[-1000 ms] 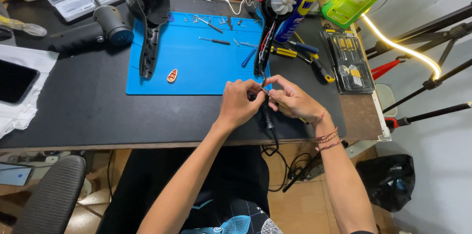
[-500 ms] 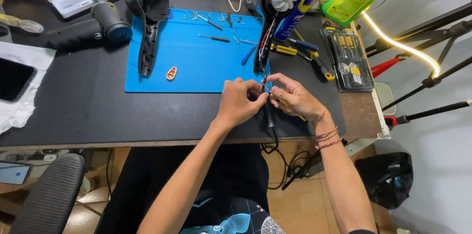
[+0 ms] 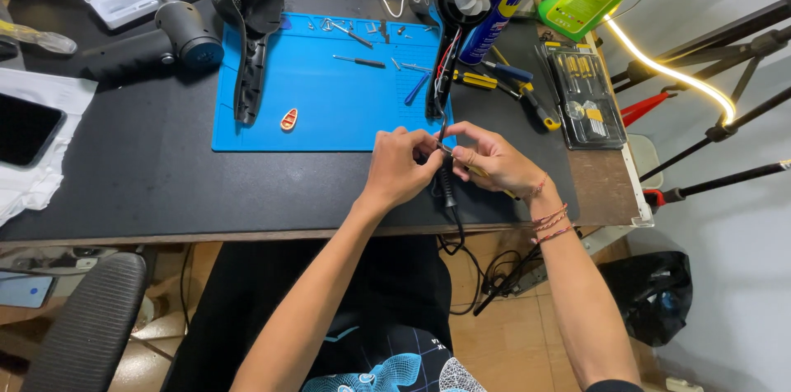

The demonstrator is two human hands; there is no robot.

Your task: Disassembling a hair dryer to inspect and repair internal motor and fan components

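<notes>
Cord (image 3: pixel 446 186) of the opened hair dryer (image 3: pixel 456 9) lies over the near edge of the black desk (image 3: pixel 148 186), just right of the blue mat (image 3: pixel 329 103). The left hand (image 3: pixel 397 168) pinches its wires; the right hand (image 3: pixel 493 159) grips them along with a yellow-handled tool (image 3: pixel 484 173). Screwdrivers (image 3: pixel 494 83) and a bit case (image 3: pixel 581 95) crowd the right edge; the desk's near left lies open. Beyond, tripod legs (image 3: pixel 725 124) stand over tile floor.

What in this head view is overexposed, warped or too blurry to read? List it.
Head view: the curved glowing light strip at right burns to white; wide-lens distortion bows the black desk mat's near edge; the thin black cable between the left hand and right hand is too small to resolve; otherwise evenly lit, sharp.
</notes>
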